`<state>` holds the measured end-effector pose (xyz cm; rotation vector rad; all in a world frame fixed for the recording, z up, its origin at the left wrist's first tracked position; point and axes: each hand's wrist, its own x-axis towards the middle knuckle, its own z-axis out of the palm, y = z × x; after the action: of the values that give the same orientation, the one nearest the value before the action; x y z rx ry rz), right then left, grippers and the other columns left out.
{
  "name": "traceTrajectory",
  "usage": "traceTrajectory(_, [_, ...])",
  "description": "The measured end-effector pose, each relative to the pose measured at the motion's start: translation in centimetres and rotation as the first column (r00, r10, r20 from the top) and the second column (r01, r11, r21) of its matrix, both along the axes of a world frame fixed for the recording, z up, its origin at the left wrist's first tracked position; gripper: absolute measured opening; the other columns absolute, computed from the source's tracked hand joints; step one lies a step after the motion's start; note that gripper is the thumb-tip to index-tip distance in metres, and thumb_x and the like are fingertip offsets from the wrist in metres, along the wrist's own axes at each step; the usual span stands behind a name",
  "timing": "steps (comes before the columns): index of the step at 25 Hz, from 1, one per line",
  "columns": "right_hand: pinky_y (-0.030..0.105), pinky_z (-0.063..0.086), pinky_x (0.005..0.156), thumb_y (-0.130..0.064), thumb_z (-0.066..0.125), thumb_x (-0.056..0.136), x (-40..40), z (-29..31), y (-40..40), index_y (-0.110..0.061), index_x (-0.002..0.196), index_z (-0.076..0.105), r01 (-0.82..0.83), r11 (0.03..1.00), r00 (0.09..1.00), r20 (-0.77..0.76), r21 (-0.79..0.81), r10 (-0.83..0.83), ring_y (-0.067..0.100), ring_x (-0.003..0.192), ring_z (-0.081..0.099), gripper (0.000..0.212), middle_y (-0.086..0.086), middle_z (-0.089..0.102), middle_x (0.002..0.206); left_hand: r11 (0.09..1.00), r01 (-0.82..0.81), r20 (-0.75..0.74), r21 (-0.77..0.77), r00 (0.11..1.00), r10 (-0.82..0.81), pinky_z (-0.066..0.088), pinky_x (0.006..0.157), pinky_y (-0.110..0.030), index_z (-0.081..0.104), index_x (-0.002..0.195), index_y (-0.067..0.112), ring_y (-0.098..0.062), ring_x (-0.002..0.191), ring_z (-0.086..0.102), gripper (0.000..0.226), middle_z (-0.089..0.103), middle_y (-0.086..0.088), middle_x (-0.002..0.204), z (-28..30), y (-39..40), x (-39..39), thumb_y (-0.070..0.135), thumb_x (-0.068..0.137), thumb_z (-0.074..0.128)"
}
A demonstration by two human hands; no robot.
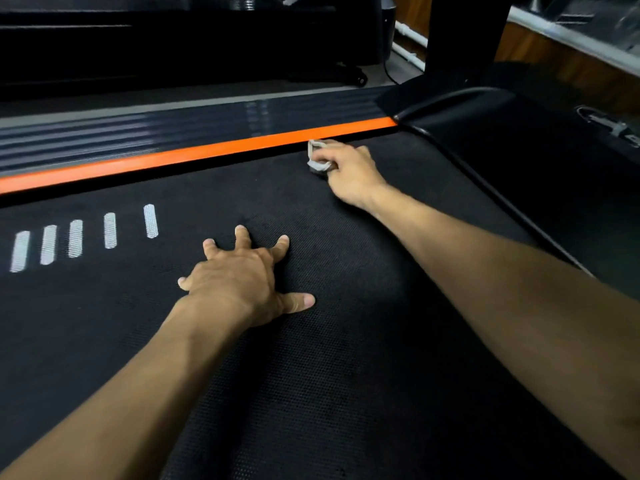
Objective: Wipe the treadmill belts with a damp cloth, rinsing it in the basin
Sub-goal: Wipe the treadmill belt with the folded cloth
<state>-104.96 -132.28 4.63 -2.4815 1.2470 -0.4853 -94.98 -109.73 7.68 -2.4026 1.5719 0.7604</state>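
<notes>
The person leans over the treadmill belt (346, 341), a black textured surface that fills most of the view, with both bare arms stretched out across it. The right hand (346, 171) reaches farthest, up to the far edge of the belt, and its fingers are curled round a small grey cloth (317, 157), bunched up and pressed down on the belt. The cloth sits just beside the orange side strip (194, 152), touching or nearly touching it; the blur there leaves that unclear. The left hand (246, 278) lies nearer the body, flat on the belt with its fingers spread and straight, holding nothing; it looks like a prop for the leaning weight.

The relation that matters is between the cloth and the strip. The strip runs as a long diagonal from lower left to upper right, and the cloth sits close to its upper right end, near the black motor cover (467, 109). The unwiped run of belt, as far as I can judge, stretches away to the left along that strip, toward the row of white dash marks (110, 230). So the natural stroke would follow the strip's long axis, or pull back toward the body across the belt. The right hand alone has the cloth; the left is well apart from it and would have to lift to clear a path.

No basin is visible from here, so rinsing means turning away from the belt.
</notes>
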Motion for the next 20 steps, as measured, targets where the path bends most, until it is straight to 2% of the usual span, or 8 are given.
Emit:
traceTrajectory(2, [0.038, 0.030, 0.109, -0.003, 0.045, 0.088, -2.8, 0.4, -0.5, -0.036, 0.126, 0.062, 0.001, 0.998, 0.999, -0.039, -0.058, -0.003, 0.029, 0.118, 0.042, 0.054, -0.013, 0.049, 0.145, 1.000, 0.007, 0.006, -0.003, 1.000, -0.007, 0.030, 0.106, -0.067, -0.003, 0.146, 0.058, -0.045, 0.146, -0.003, 0.105, -0.014, 0.003, 0.162, 0.0, 0.0, 0.1, 0.087, 0.063, 0.054])
traceTrajectory(4, [0.041, 0.033, 0.108, -0.005, 0.048, 0.086, -7.1, 0.8, -1.9, -0.034, 0.128, 0.061, 0.211, 0.969, 0.969, -0.103, -0.131, -0.225, 0.035, 0.122, 0.042, 0.052, -0.005, 0.050, 0.145, 1.000, 0.000, 0.003, 0.002, 1.000, 0.000, 0.030, 0.106, -0.067, -0.003, 0.146, 0.058, -0.044, 0.146, -0.003, 0.104, -0.014, 0.003, 0.162, 0.0, 0.0, 0.0, 0.086, 0.064, 0.054])
traceTrajectory(6, [0.043, 0.031, 0.107, -0.009, 0.048, 0.090, -10.9, 1.7, -2.7, -0.032, 0.126, 0.061, 0.498, 0.863, 0.855, -0.117, -0.091, -0.505, 0.038, 0.125, 0.040, 0.045, 0.003, 0.050, 0.142, 1.000, -0.003, 0.015, 0.003, 1.000, 0.003, 0.030, 0.105, -0.069, -0.003, 0.146, 0.057, -0.044, 0.146, -0.003, 0.104, -0.014, 0.003, 0.162, 0.0, -0.1, -0.1, 0.086, 0.064, 0.055])
traceTrajectory(8, [0.042, 0.031, 0.106, -0.013, 0.047, 0.093, -11.6, 1.3, -3.4, -0.032, 0.121, 0.063, 0.586, 0.809, 0.806, -0.076, -0.032, -0.587, 0.037, 0.126, 0.040, 0.037, 0.002, 0.051, 0.141, 1.000, -0.013, 0.013, 0.004, 1.000, 0.012, 0.030, 0.105, -0.069, -0.002, 0.147, 0.057, -0.044, 0.146, -0.003, 0.104, -0.013, 0.002, 0.162, -0.1, -0.1, -0.1, 0.085, 0.064, 0.056])
traceTrajectory(12, [0.035, 0.033, 0.103, -0.007, 0.048, 0.085, -7.6, -0.9, 0.6, -0.029, 0.122, 0.065, 0.179, 0.981, 0.983, -0.012, -0.075, -0.181, 0.035, 0.124, 0.049, 0.047, -0.005, 0.054, 0.142, 1.000, -0.021, -0.004, -0.006, 1.000, 0.021, 0.028, 0.105, -0.070, -0.002, 0.146, 0.058, -0.044, 0.146, -0.004, 0.104, -0.013, 0.003, 0.162, -0.2, 0.0, -0.1, 0.085, 0.063, 0.057])
traceTrajectory(16, [0.034, 0.035, 0.101, 0.002, 0.047, 0.080, -7.4, -1.8, 8.6, -0.029, 0.132, 0.060, -0.271, 0.959, 0.963, -0.040, -0.085, 0.268, 0.025, 0.112, 0.048, 0.062, -0.010, 0.050, 0.146, 1.000, -0.017, 0.006, 0.006, 1.000, 0.017, 0.028, 0.106, -0.070, -0.002, 0.145, 0.059, -0.044, 0.146, -0.004, 0.105, -0.013, 0.004, 0.162, -0.2, 0.0, 0.0, 0.088, 0.061, 0.054])
traceTrajectory(18, [0.042, 0.041, 0.099, -0.002, 0.044, 0.074, -9.9, -2.1, 6.5, -0.028, 0.130, 0.062, -0.282, 0.942, 0.959, -0.080, -0.184, 0.271, 0.033, 0.113, 0.055, 0.065, -0.007, 0.053, 0.144, 1.000, -0.010, 0.014, 0.001, 1.000, 0.010, 0.029, 0.106, -0.069, -0.002, 0.145, 0.059, -0.045, 0.146, -0.001, 0.104, -0.011, 0.004, 0.162, -0.3, 0.1, 0.0, 0.089, 0.061, 0.053])
traceTrajectory(20, [0.045, 0.043, 0.101, -0.008, 0.041, 0.074, -13.8, -2.2, 1.4, -0.031, 0.129, 0.063, -0.035, 0.962, 0.997, -0.073, -0.269, 0.015, 0.038, 0.115, 0.057, 0.064, -0.002, 0.056, 0.141, 1.000, -0.001, 0.027, -0.002, 1.000, 0.001, 0.030, 0.106, -0.068, -0.002, 0.145, 0.059, -0.045, 0.146, 0.000, 0.104, -0.011, 0.004, 0.162, -0.4, 0.1, 0.0, 0.089, 0.062, 0.052])
